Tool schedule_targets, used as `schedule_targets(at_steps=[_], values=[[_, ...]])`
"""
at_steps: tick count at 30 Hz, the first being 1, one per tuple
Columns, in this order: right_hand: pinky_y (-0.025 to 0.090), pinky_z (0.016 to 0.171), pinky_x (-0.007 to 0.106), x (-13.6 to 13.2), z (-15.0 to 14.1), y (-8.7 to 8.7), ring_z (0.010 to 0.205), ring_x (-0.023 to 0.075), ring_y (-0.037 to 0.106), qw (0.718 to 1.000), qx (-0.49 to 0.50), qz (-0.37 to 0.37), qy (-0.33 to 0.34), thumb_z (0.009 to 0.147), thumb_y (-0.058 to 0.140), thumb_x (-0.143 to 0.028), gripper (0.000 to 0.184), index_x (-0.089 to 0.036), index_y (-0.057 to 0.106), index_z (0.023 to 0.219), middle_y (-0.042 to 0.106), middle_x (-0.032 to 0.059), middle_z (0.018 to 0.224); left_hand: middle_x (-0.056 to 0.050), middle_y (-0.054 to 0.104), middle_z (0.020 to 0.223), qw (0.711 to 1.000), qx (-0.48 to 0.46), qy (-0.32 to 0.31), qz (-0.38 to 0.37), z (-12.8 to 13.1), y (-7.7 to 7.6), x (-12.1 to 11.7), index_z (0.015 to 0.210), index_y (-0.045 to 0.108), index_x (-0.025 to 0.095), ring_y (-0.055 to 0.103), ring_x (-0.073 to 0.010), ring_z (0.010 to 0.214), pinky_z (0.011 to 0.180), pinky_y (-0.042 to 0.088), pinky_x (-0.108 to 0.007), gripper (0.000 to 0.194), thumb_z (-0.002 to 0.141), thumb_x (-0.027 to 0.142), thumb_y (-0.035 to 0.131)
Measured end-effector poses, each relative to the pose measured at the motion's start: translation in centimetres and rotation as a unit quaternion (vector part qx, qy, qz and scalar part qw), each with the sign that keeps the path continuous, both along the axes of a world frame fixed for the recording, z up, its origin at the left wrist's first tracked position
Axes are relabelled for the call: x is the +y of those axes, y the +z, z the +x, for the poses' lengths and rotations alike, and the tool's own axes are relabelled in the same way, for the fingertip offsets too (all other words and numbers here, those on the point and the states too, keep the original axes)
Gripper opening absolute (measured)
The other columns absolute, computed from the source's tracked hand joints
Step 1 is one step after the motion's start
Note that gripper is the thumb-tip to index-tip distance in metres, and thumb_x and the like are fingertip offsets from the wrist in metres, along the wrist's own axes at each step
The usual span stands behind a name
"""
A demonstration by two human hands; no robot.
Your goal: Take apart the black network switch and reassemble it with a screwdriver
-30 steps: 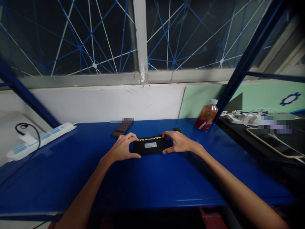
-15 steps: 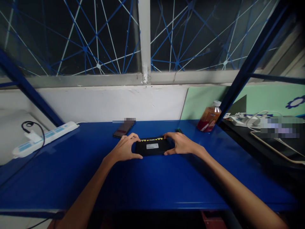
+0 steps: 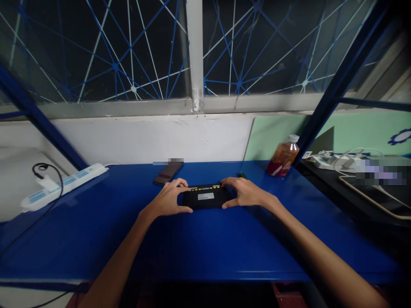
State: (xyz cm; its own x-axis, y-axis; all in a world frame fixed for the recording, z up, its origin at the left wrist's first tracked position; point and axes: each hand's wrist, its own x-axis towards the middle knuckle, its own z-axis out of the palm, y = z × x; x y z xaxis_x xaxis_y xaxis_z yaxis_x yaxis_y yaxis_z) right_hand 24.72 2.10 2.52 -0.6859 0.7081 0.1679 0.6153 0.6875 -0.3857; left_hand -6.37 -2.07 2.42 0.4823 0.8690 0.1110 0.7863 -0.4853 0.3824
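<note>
A flat black box (image 3: 206, 197) with a white label and a row of yellow ports along its far edge lies on the blue table (image 3: 205, 248). My left hand (image 3: 168, 198) grips its left end, thumb at the near edge and fingers curled over the far edge. My right hand (image 3: 244, 192) grips the right end the same way. Both arms reach in from the bottom of the view.
A dark phone (image 3: 167, 173) lies just behind the box. A small dark item (image 3: 242, 175) sits behind my right hand. An orange drink bottle (image 3: 283, 156) stands at the back right. A white power strip (image 3: 62, 185) lies at the left, with chargers and cables (image 3: 334, 161) on the right-hand desk.
The view has shifted slightly; my hands and the black box keep the same hold and place on the table.
</note>
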Motion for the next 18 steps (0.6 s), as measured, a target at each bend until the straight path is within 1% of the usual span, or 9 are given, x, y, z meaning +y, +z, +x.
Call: schedule_targets(at_steps=[4,6,11,18], values=[[0.047,0.081,0.043,0.0,0.3,0.4,0.098,0.0301,0.061,1.000,-0.007,-0.004,-0.007,0.059,0.073,-0.063,0.072,-0.020,0.060,0.114,0.064,0.0109,0.114,-0.004,0.046,0.127,1.000,-0.004,0.004,0.012,-0.8,-0.2,0.3,0.115,0.063,0.035,0.042,-0.0357,0.119,0.103,0.029,-0.054,0.057,0.063,0.058,0.071],[0.047,0.081,0.042,0.0,0.5,0.4,0.098,0.0295,0.061,1.000,-0.012,-0.012,-0.009,0.059,0.072,-0.065,0.072,-0.019,0.059,0.114,0.064,0.0105,0.113,-0.004,0.045,0.129,1.000,0.001,0.004,0.011,-1.1,-0.4,0.4,0.116,0.062,0.036,0.041,-0.0366,0.120,0.104,0.028,-0.055,0.059,0.062,0.058,0.072],[0.047,0.078,0.041,0.0,0.4,0.1,0.096,0.0293,0.061,1.000,-0.024,-0.016,-0.007,0.059,0.071,-0.066,0.073,-0.019,0.058,0.113,0.063,0.0105,0.112,-0.006,0.046,0.128,1.000,0.015,0.000,-0.010,-1.3,-0.5,0.5,0.119,0.061,0.034,0.040,-0.0380,0.121,0.102,0.030,-0.056,0.067,0.058,0.059,0.074],[0.047,0.083,0.043,0.2,0.3,-0.4,0.101,0.0306,0.060,1.000,-0.018,0.011,0.005,0.059,0.072,-0.066,0.073,-0.018,0.059,0.112,0.062,0.0124,0.118,-0.005,0.049,0.128,1.000,0.014,-0.013,0.011,-0.8,-0.4,0.4,0.114,0.063,0.030,0.043,-0.0353,0.120,0.102,0.031,-0.052,0.062,0.061,0.059,0.073]])
